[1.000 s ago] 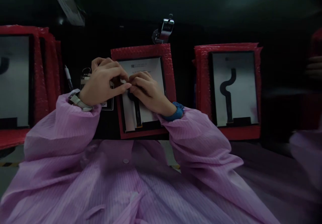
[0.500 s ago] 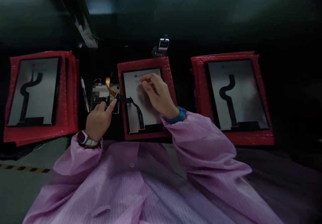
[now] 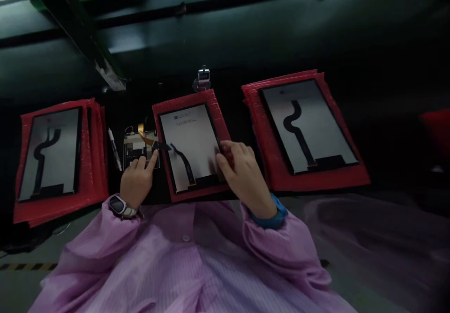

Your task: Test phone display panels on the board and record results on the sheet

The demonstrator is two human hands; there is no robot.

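Observation:
A grey display panel [image 3: 190,135] with a black flex cable [image 3: 183,160] lies on a red bubble-wrap sheet [image 3: 211,102] in front of me. My left hand [image 3: 136,182] is curled, and its forefinger presses the cable's end against a small circuit board [image 3: 137,146] left of the panel. At the panel's right edge, near its lower corner, my right hand [image 3: 239,170] rests with its fingers bent over the edge. I cannot tell whether those fingers grip the panel.
A stack of red sheets with a similar panel [image 3: 49,151] lies at the left. Another panel [image 3: 307,125] on red sheets lies at the right. A pen [image 3: 114,149] lies beside the board. A small metal counter [image 3: 203,78] stands behind the middle panel.
My hands parted from the cable's middle. The left hand went down to the circuit board. The right hand slid from the panel's top to its right lower edge. The view tilted up.

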